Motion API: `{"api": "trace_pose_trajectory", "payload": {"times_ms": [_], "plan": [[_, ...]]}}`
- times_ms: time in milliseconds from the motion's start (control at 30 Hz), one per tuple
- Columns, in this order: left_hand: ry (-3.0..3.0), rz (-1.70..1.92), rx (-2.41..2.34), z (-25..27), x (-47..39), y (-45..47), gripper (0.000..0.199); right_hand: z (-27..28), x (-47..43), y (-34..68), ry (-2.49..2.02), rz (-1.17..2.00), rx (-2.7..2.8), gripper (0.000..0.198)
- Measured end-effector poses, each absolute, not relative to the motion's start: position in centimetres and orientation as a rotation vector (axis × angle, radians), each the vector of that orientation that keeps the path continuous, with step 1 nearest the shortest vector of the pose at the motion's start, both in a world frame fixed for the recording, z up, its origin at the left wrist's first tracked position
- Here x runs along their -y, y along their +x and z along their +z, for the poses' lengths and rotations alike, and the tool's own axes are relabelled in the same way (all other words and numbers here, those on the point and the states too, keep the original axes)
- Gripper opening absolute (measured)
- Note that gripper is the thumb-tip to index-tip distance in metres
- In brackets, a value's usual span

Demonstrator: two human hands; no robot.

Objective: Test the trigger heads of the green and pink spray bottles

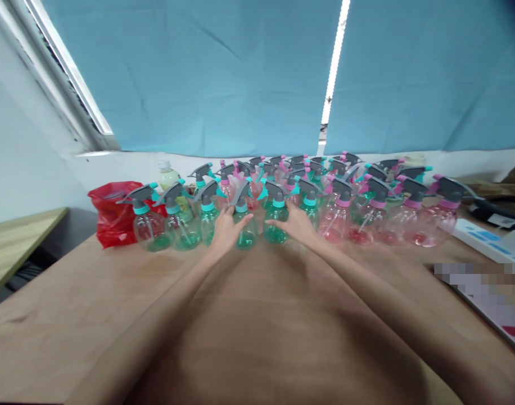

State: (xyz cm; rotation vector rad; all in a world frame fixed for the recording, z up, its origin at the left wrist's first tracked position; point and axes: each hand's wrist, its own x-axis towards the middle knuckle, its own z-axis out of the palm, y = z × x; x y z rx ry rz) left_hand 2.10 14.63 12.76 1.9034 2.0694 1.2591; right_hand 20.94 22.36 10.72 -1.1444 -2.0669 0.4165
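Observation:
My left hand (226, 229) is wrapped round the side of a green spray bottle (246, 236), its thumb along the near side and the fingertips partly hidden. A second green spray bottle (275, 229) is in the grip of my right hand (298, 224), with the thumb across its front. Both bottles stand upright on the table, a small gap between them, with grey and turquoise trigger heads. More green bottles (186, 232) form the front row to the left. Pink bottles (335, 222) with pink collars continue that row to the right.
Further spray bottles crowd behind the front row. A red plastic bag (114, 219) lies at the left end, near a pale bottle (168, 175). On the right are a white power strip (479, 239) and a flat object, partly pixelated (480, 292). A blue curtain (219, 79) hangs behind the table (249, 315).

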Motion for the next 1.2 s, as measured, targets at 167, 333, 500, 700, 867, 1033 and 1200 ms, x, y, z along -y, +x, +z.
{"api": "trace_pose_trajectory", "payload": {"times_ms": [167,333,500,700,867,1033,1200], "plan": [[1.896,1.252,-2.094,12.9,-15.5,1.6,0.045,11.1,-22.1,20.8,-1.174,0.388,2.09,0.074],[1.877,1.27,-2.093,12.6,-15.4,2.2,0.055,11.5,-21.1,21.3,-1.205,0.374,2.135,0.091],[1.863,1.211,-2.081,11.3,-11.1,3.5,0.065,11.9,-18.7,22.4,-1.305,0.351,2.195,0.098],[1.935,1.16,-2.157,11.2,-5.7,4.4,0.074,12.0,-16.5,23.9,-1.173,0.434,2.219,0.087],[1.875,1.166,-2.189,11.4,-8.1,4.7,0.083,11.8,-16.5,24.5,-1.08,0.488,2.14,0.06],[1.895,1.345,-2.255,11.0,-12.6,4.4,0.094,11.6,-16.3,25.1,-1.036,0.543,2.101,0.058],[1.904,1.323,-2.272,11.1,-14.2,3.7,0.076,11.2,-16.2,25.3,-1.03,0.485,2.141,0.06]]}}
